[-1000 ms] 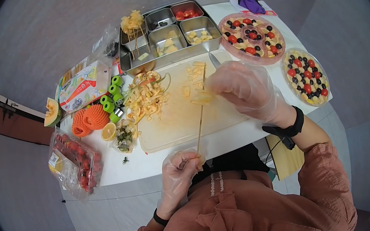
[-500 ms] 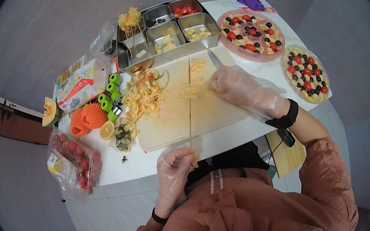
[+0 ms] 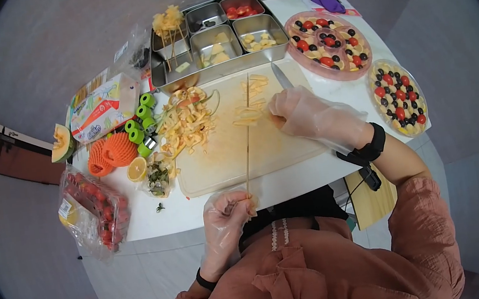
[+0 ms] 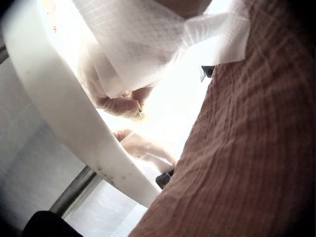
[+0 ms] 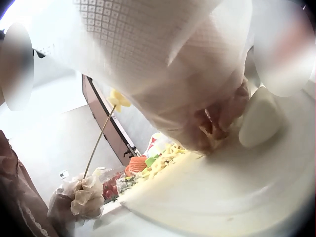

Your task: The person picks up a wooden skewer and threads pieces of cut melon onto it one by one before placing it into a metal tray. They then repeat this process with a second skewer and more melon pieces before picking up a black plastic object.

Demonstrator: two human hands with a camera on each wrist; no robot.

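My left hand (image 3: pixel 225 220), in a clear plastic glove, grips the lower end of a thin wooden skewer (image 3: pixel 247 157). Pale yellow fruit slices (image 5: pixel 118 99) are threaded near its upper end, which overlaps the cutting board (image 3: pixel 206 168) in the head view. At the board's right side is my gloved right hand (image 3: pixel 300 109), fingers bent and fingertips down at its surface; I cannot tell whether they pinch a piece. Beside those fingers lies a knife, its blade (image 3: pixel 281 75) toward the tray and its white handle (image 5: pixel 261 118) close by. More cut fruit strips (image 3: pixel 256 83) lie behind the skewer.
A steel tray (image 3: pixel 221 75) of compartments stands behind the board, with finished fruit skewers (image 3: pixel 168 24). Fruit peelings (image 3: pixel 187 120) heap at left, near foam nets (image 3: pixel 120 149) and bagged strawberries (image 3: pixel 96 203). Fruit platters (image 3: pixel 332 72) are at right.
The skewer has swung left and more upright along with my left hand. My right hand has come away from the skewer's slices and lowered to the board.
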